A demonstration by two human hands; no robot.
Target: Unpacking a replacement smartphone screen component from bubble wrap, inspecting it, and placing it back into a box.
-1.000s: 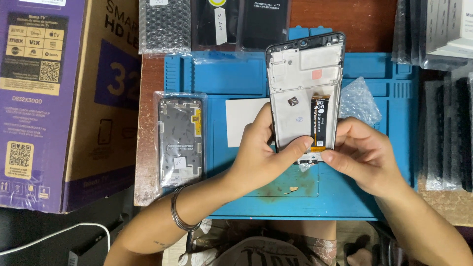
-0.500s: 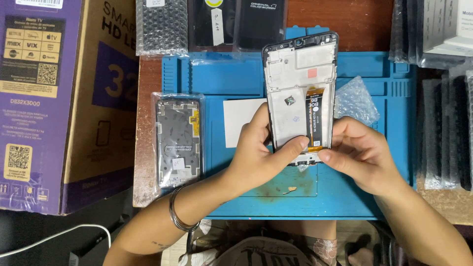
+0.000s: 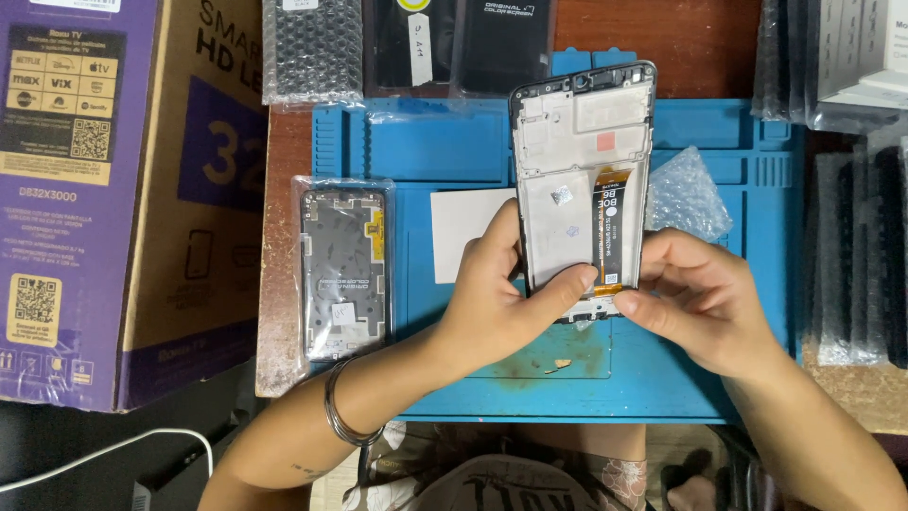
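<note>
I hold a phone display frame (image 3: 577,161) upright over the blue work mat (image 3: 416,142), its white inner side with a black and orange flex strip facing me. My left hand (image 3: 497,298) grips its lower left edge, thumb pressed on the bottom near the flex. My right hand (image 3: 705,298) pinches the lower right corner, fingertips at the connector end. A second display frame in a clear bag (image 3: 342,270) lies at the mat's left edge.
A purple and brown cardboard box (image 3: 123,189) stands at the left. Bubble-wrapped and bagged parts (image 3: 312,47) lie along the back, more bagged stacks (image 3: 851,246) at the right. A white card (image 3: 468,232) and a bubble-wrap scrap (image 3: 686,194) rest on the mat.
The frame and both hands keep the same grip; only the view shifted slightly.
</note>
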